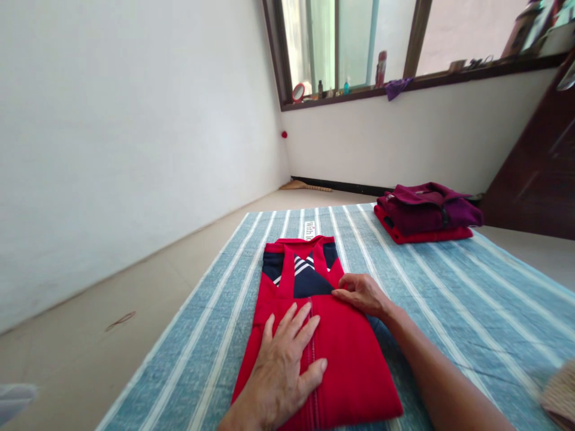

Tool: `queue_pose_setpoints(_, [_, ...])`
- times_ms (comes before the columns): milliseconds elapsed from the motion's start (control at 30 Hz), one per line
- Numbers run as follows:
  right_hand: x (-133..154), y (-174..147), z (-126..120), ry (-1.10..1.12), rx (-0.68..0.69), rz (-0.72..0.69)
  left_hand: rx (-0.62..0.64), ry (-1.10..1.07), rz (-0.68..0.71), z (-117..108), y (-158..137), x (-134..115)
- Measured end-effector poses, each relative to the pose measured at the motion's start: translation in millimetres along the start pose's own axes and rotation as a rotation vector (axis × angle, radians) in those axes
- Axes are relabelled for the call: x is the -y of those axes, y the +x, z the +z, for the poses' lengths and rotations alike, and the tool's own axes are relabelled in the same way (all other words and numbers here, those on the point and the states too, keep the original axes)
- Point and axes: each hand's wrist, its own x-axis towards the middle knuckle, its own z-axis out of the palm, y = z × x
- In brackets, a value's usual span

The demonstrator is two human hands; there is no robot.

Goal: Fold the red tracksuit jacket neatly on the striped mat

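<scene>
A red and navy jacket with white stripes lies partly folded on the striped cloth in front of me. Its lower part is turned up over the body, and the collar end points away from me. My left hand rests flat on the red folded part beside a seam, fingers spread. At the fold's right upper edge, my right hand pinches the red fabric between thumb and fingers.
A blue and white striped cover spreads under the jacket. Folded purple and red clothes are stacked at the far right. A window sill holds bottles and a small mirror. A beige woven thing sits at the right edge.
</scene>
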Motion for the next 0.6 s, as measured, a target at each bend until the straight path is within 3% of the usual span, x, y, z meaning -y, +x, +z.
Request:
queue_pose_setpoints(100, [-4.4, -0.3, -1.0, 0.136, 0.048, 0.063, 0.027, -0.011, -0.004, -1.1, 0.5, -1.2])
queue_pose_setpoints(267, [-10.8, 0.6, 1.0, 0.186, 0.045, 0.086, 0.039, -0.013, -0.003, -1.1, 0.9, -1.0])
queue_pose_setpoints(600, [-4.4, -0.3, -2.9, 0.000, -0.024, 0.053, 0.105, -0.043, -0.028, -4.4, 0.6, -2.0])
